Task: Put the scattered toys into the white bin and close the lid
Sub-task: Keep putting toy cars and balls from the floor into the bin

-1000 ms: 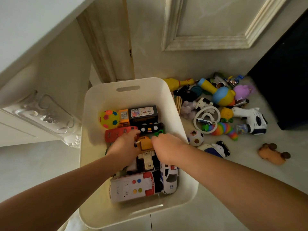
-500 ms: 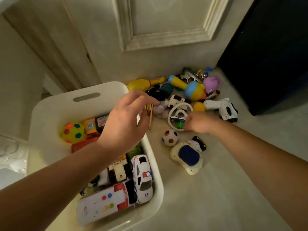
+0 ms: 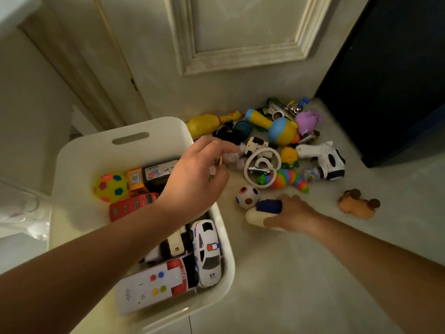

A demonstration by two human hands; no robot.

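The white bin (image 3: 125, 131) stands open on the floor at the left, holding a colourful ball (image 3: 111, 188), a red bus (image 3: 133, 208), a police car (image 3: 208, 251) and an ambulance (image 3: 156, 285). My left hand (image 3: 197, 174) hovers over the bin's right rim with its fingers loosely apart, beside some wooden sticks (image 3: 218, 161) that it mostly hides. My right hand (image 3: 293, 213) is closed over a cream and blue toy (image 3: 255, 216) on the floor. Next to it lies a spotted ball (image 3: 247, 196). No lid is in view.
More toys lie behind: a white ring (image 3: 262, 166), rainbow caterpillar (image 3: 289, 179), cow-patterned gun (image 3: 322, 157), yellow rubber chicken (image 3: 204, 124), blue and yellow duck (image 3: 281, 131), brown toy (image 3: 358, 204). A dark cabinet (image 3: 397, 80) stands at the right and a panelled door (image 3: 240, 44) behind.
Both hands came out of the bin. My right hand went from the white ring back toward me onto the cream and blue toy. My left hand stays over the bin's right rim.
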